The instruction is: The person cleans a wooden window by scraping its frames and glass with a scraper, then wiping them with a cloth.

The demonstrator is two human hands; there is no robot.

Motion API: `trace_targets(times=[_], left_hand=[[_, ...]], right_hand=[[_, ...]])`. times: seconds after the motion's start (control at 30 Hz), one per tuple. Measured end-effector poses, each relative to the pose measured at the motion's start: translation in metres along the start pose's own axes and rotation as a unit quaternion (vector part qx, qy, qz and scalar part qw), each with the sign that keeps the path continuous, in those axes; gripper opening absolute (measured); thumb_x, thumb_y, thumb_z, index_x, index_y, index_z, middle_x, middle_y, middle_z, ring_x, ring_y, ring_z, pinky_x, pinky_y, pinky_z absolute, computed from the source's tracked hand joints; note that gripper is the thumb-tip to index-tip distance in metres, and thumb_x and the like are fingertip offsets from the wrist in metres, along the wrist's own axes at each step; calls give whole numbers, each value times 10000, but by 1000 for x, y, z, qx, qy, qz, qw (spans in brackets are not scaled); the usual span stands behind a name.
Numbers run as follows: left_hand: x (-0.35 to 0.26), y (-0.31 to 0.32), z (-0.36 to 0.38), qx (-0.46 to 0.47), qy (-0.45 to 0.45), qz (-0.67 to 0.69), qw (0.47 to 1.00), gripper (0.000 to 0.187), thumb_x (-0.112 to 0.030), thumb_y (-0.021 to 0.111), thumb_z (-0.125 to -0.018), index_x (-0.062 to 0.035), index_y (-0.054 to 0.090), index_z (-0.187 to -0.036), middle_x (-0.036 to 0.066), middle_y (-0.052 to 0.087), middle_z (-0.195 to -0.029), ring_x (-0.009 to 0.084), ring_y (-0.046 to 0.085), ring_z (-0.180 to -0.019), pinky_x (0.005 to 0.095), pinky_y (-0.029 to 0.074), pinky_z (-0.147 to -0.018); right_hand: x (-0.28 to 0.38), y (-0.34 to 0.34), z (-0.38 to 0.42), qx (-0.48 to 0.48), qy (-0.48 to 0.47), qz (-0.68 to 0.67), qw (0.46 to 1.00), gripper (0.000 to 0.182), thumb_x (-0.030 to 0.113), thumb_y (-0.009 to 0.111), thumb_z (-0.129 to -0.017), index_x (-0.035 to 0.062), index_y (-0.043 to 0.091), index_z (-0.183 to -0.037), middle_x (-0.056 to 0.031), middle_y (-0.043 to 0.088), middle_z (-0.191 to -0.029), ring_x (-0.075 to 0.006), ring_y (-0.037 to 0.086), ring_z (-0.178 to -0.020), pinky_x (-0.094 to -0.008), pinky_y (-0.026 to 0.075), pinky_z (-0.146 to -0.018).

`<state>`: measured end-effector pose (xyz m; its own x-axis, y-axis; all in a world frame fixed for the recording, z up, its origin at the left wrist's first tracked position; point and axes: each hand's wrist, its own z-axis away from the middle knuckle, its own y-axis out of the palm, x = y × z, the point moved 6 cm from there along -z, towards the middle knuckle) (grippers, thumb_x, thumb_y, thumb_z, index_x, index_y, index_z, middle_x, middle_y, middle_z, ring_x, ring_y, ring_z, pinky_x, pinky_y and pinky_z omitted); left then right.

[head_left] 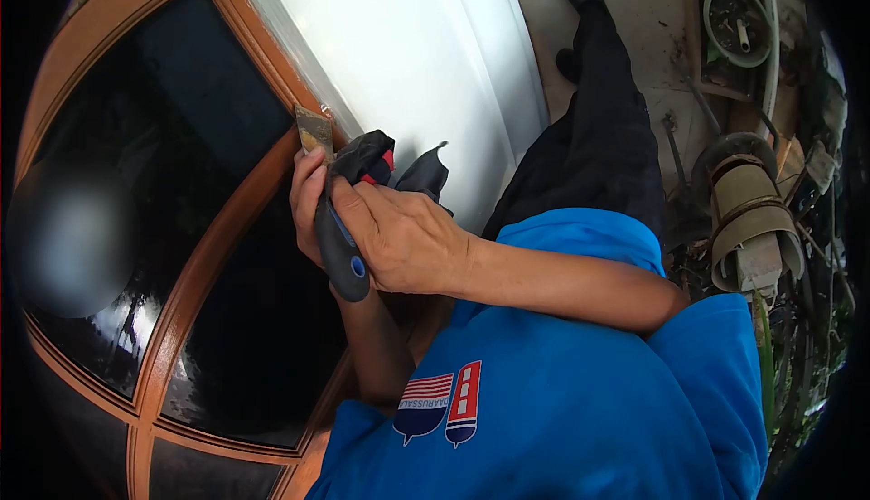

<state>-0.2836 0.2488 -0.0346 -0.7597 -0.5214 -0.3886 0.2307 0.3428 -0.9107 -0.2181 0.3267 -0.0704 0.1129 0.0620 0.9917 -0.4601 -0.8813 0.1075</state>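
A putty knife with a black handle and blue inlay is held at a slant, its worn, stained blade right at the orange-brown wooden frame. My left hand wraps round it from behind, fingertips near the base of the blade. From the right, my right hand closes over the handle beside the left one, most of its fingers hidden underneath. A crumpled black cloth item with a bit of red shows just beyond my right knuckles, and another black flap sticks out beside it.
Dark glass panes fill the wooden frame at left. A white panel stands beside it. At right are a round pot, a beige container, branches and plants. My legs stretch over the pale floor.
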Motion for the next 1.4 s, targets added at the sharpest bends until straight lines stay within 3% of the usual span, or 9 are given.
trace_targets(times=[0.2, 0.9, 1.0, 1.13, 1.33, 1.4], left_hand=[[2, 6, -2, -14, -17, 64, 998, 339, -203, 599, -1000, 10, 505, -1248, 233, 603, -1266, 357, 620, -1174, 514, 480, -1071], [0, 1, -4, 15, -19, 41, 999, 358, -193, 587, -998, 4, 517, -1288, 237, 597, -1289, 353, 617, -1172, 470, 495, -1043], [-2, -6, -1, 15, -17, 39, 999, 356, -193, 588, -998, 2, 520, -1288, 237, 598, -1292, 353, 614, -1177, 472, 490, -1049], [-5, -5, -4, -4, -22, 59, 998, 357, -201, 592, -996, -2, 525, -1284, 236, 596, -1301, 355, 612, -1182, 480, 483, -1055], [-3, -6, -2, 9, 0, 38, 999, 387, -245, 597, -994, -2, 526, -1287, 235, 593, -1307, 353, 610, -1186, 490, 466, -1067], [5, -5, 1, 41, -27, 46, 998, 522, -389, 557, -995, -5, 494, -1342, 250, 564, -1334, 357, 562, -1245, 489, 448, -1084]], right_hand=[[-8, 3, -1, 20, 30, -16, 999, 435, 79, 599, -782, -138, 530, -1153, -217, 621, -890, -308, 694, -776, -372, 584, -635], [-4, 1, 0, -25, 20, -55, 998, 481, 109, 604, -800, -152, 500, -1191, -246, 627, -922, -338, 686, -785, -398, 589, -683], [-1, 1, 1, -12, 18, -63, 998, 608, 105, 715, -757, -150, 466, -1251, -230, 605, -893, -351, 667, -747, -402, 576, -672], [4, 3, 5, -14, 27, -63, 998, 624, 116, 720, -756, -155, 465, -1257, -224, 604, -897, -349, 668, -763, -398, 579, -684], [4, 1, 4, 4, 24, -53, 998, 672, 130, 740, -733, -154, 455, -1271, -236, 606, -893, -364, 675, -768, -405, 586, -699], [3, -2, 4, 9, 32, -49, 998, 692, 129, 746, -722, -152, 448, -1280, -239, 606, -890, -367, 676, -767, -409, 587, -702]])
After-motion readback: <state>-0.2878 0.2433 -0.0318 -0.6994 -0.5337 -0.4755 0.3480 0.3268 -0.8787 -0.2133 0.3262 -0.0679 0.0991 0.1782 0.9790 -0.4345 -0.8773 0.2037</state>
